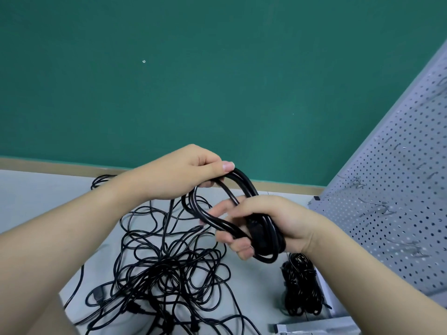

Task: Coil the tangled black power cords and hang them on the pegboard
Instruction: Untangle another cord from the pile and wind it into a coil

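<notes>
A thick black power cord [212, 217] is wound into a few loops and held above the table between both hands. My left hand [179, 174] pinches the top of the loops with fingers and thumb. My right hand [261, 226] grips the lower end of the coil, where a plug lies against the palm. Below them a large tangle of thin black cords [167, 269] sprawls over the white table [36, 197]. The grey pegboard [396, 201] leans at the right, with several bare metal hooks [377, 207].
A bundled black cord [301, 286] lies on the table at the foot of the pegboard. A green wall [193, 81] stands behind the table. A grey metal bracket [314, 327] shows at the bottom right edge.
</notes>
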